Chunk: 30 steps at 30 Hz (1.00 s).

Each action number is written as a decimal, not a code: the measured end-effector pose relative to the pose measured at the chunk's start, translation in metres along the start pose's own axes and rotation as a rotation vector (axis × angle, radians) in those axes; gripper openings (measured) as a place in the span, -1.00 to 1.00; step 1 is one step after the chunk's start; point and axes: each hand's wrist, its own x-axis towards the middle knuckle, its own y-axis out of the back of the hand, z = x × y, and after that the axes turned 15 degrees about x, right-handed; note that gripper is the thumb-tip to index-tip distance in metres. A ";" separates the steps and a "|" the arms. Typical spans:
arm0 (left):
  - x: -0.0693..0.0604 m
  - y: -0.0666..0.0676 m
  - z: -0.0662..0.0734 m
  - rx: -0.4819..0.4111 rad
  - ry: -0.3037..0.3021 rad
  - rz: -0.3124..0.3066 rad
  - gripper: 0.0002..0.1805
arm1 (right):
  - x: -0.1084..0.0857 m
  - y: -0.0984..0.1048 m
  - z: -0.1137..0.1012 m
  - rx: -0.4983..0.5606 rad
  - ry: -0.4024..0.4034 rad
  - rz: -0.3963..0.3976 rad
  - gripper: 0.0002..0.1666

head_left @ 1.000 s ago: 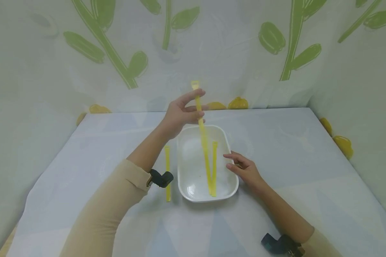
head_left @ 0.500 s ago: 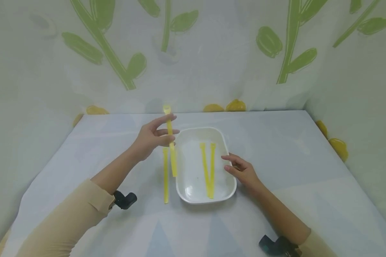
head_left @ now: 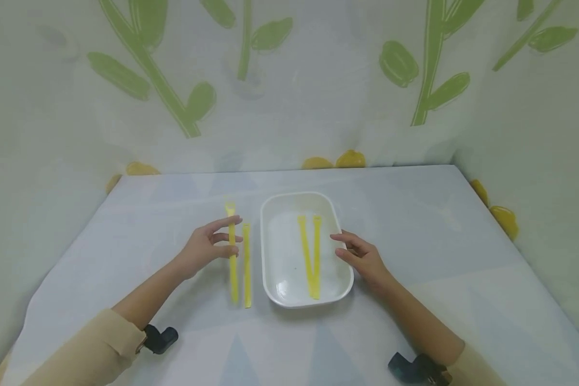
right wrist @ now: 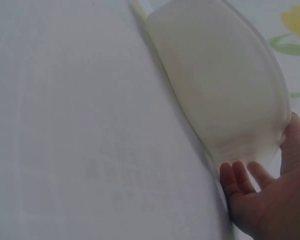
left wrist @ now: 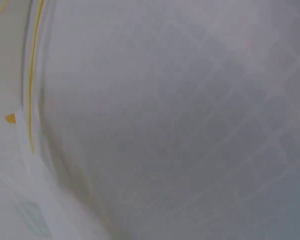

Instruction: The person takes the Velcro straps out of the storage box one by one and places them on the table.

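A pale cloth backdrop (head_left: 318, 91) printed with green stems rises at 12 o'clock, beyond the white table (head_left: 415, 225). On it stands the white tray (head_left: 284, 241), the centre for the directions here. At its 3 o'clock is the right hand (head_left: 365, 260), thumb and index finger reaching over the rim while, in the right wrist view, other fingers lie against the outer wall, so it grips the edge. At 9 o'clock, apart from the tray, the left hand (head_left: 203, 246) pinches the held strip (head_left: 234, 268), narrow and yellow, between thumb and fingers, its broader end toward 12 and its tail toward 6; whether the tail touches the table I cannot tell. Between that hand and the tray, the loose strip (head_left: 247, 268) lies on the table, running 12 to 6. Inside the tray, the slanted strip (head_left: 306, 257) and the straight strip (head_left: 317, 254) meet near 6 o'clock and spread toward 12. The step in hand looks like setting the held strip down beside the loose one; the next move seems to call for lowering it flat and parallel, then loosening the pinch without nudging its neighbour.
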 end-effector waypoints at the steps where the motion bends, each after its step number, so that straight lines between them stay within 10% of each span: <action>1: 0.000 -0.001 -0.004 0.026 0.004 -0.008 -0.22 | 0.000 0.000 0.000 -0.002 0.001 0.001 -0.52; 12: 0.006 -0.008 -0.041 0.345 0.065 0.001 -0.17 | 0.000 0.000 -0.001 -0.008 -0.006 0.002 -0.51; 18: 0.003 -0.007 -0.047 0.358 -0.007 0.033 -0.16 | -0.001 0.000 -0.001 -0.016 -0.015 0.004 -0.52; 30: 0.001 -0.007 -0.045 0.449 0.082 0.051 -0.18 | -0.001 0.001 0.000 -0.004 -0.002 -0.012 -0.51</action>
